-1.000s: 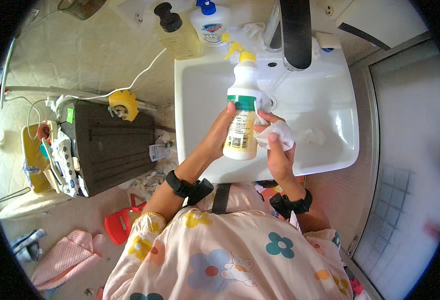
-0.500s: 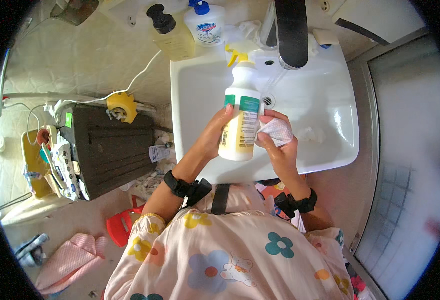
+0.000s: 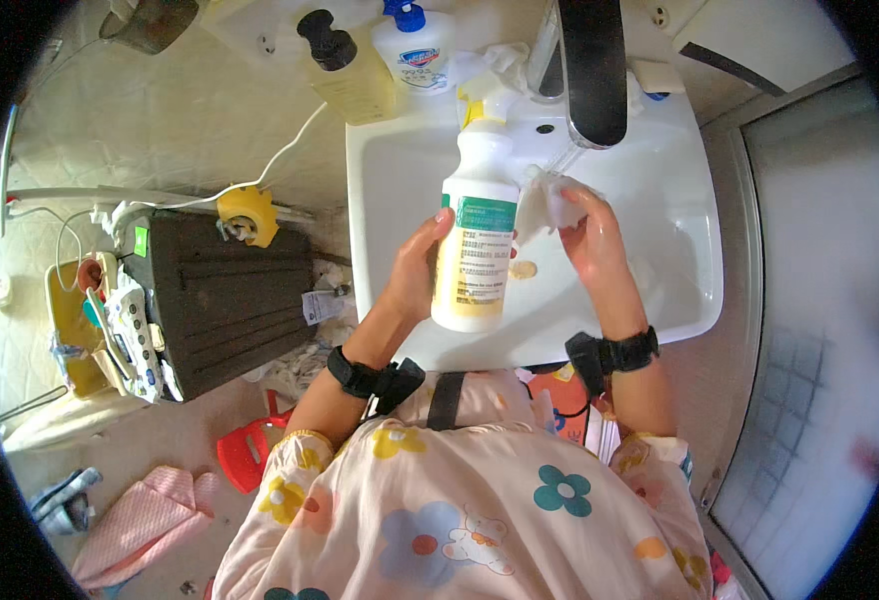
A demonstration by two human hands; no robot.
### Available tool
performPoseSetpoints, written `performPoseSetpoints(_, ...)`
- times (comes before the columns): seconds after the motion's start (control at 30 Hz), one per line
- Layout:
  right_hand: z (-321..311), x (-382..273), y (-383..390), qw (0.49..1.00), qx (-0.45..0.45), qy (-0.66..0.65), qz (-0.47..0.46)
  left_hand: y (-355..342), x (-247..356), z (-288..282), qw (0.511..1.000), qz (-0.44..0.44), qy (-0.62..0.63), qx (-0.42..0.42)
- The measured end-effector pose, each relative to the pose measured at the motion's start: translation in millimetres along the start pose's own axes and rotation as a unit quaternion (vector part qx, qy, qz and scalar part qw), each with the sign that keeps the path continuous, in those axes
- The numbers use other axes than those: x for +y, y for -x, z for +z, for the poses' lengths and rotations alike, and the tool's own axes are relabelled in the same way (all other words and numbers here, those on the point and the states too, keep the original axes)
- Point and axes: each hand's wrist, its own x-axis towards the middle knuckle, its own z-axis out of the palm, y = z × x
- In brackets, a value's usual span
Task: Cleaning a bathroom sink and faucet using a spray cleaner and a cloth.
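The left hand, slanting in from lower left, closes around the side of a white spray bottle held over the sink. The right hand, raised beside it and partly curled, pinches a white wipe near the faucet's outlet. Rightward, the sink spreads to its curved rim.

Bathroom, white washbasin, tap, soap bottles

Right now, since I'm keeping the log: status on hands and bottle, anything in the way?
Left hand grips bottle over sink. Right hand holds white wipe below faucet. Pump bottles at sink's far left, clear of hands.
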Motion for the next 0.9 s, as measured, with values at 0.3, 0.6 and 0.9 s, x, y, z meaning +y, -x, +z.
performPoseSetpoints(0.3,0,0,-43,0.986,-0.076,0.063,0.134,6,4,1,0.999,0.017,-0.040,0.011)
performPoseSetpoints(0.6,2,12,-46,0.988,-0.069,-0.042,0.134,9,5,2,0.999,0.016,-0.009,0.037)
performPoseSetpoints(0.9,29,-4,-32,0.989,-0.035,-0.084,0.115,12,11,9,0.999,0.027,-0.027,0.010)
